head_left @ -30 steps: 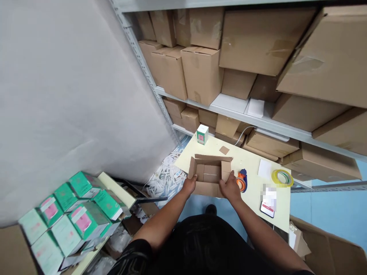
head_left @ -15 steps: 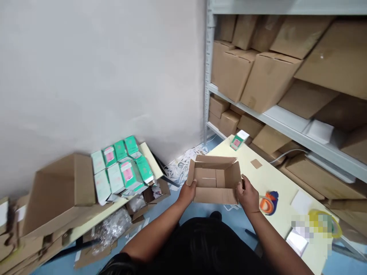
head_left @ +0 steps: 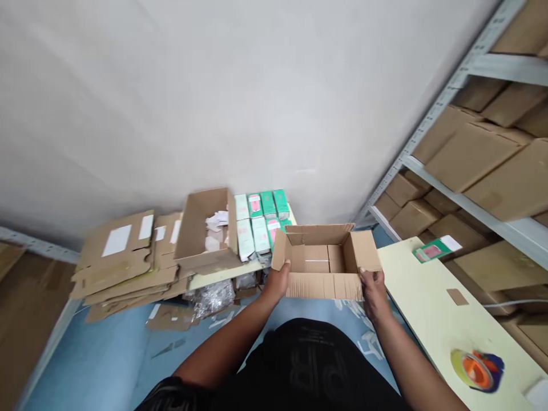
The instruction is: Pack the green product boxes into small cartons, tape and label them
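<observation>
An open cardboard box (head_left: 323, 285) is held in front of my body, its flaps spread and its inside bare. My left hand (head_left: 277, 281) grips its left side, thumb over the edge. At the right end my right hand (head_left: 373, 286) is closed on the flap and side. Behind the box, on the low table, stand several green and white cartons (head_left: 252, 228), partly hidden by it. A larger open cardboard box (head_left: 205, 262) with crumpled white paper (head_left: 217, 222) inside stands left of them.
Flattened cardboard (head_left: 124, 251) is stacked at the left. Right, a pale table (head_left: 411, 291) carries a green carton (head_left: 436, 249), tape rolls (head_left: 475, 370) and a small cardboard piece (head_left: 457, 297). Shelving (head_left: 466, 188) full of boxes stands beyond. Clear plastic wrap (head_left: 214, 298) lies under the low table.
My view has turned left, bringing the flattened cardboard into sight. The box has come round with my hands, and its right flap is now folded further outward.
</observation>
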`<state>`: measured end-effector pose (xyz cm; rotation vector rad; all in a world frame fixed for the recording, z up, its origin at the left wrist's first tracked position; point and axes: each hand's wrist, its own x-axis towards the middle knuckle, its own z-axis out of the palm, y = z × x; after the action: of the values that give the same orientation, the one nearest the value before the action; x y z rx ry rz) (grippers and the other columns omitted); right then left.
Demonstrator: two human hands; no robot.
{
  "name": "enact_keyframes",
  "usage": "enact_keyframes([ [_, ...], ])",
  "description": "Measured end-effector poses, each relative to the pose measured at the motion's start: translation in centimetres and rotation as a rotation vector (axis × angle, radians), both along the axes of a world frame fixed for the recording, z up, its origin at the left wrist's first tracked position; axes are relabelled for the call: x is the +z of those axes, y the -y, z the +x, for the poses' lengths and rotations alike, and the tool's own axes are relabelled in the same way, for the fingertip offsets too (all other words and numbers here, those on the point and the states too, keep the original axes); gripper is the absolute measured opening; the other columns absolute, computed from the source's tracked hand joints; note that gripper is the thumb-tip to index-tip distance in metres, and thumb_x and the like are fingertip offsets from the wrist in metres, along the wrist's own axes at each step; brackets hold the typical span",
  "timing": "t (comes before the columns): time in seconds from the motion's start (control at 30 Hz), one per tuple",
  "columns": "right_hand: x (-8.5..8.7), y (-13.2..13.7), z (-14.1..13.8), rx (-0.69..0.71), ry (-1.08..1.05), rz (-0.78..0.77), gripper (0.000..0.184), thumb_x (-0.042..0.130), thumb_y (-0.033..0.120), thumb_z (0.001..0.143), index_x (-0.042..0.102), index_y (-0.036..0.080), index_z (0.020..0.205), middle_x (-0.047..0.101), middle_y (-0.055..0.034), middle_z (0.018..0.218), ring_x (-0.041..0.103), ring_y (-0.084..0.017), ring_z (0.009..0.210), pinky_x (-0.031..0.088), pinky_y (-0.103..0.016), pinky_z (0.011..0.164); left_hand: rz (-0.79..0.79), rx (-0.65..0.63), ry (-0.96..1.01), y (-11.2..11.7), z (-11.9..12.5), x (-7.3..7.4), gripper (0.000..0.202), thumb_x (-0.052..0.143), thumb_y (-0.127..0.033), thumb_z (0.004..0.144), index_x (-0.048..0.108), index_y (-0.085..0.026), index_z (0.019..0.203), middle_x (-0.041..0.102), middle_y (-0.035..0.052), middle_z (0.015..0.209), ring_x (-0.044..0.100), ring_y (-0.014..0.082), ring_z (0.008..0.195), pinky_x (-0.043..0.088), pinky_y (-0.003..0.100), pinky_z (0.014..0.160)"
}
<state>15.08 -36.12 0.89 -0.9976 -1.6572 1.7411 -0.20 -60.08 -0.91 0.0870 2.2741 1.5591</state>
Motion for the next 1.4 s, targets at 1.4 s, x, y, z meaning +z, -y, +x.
enact_keyframes([
  [1.4, 6.7, 9.6, -30.7, 0.554, 0.521, 0.827, 0.04, 0.052, 0.047, 0.086, 0.078, 0.016, 0.09, 0.079, -0.0145, 0.095, 0.072, -0.03, 0.1, 0.053, -0.029, 0.083, -0.794, -0.266, -0.042, 20.0, -39.1, -2.1, 0.058, 0.072, -0.038, 0.083, 0.059, -0.012, 0.133, 0.064, 0.0213, 0.138, 0.064, 0.0308, 0.124, 0.048, 0.031, 0.095],
])
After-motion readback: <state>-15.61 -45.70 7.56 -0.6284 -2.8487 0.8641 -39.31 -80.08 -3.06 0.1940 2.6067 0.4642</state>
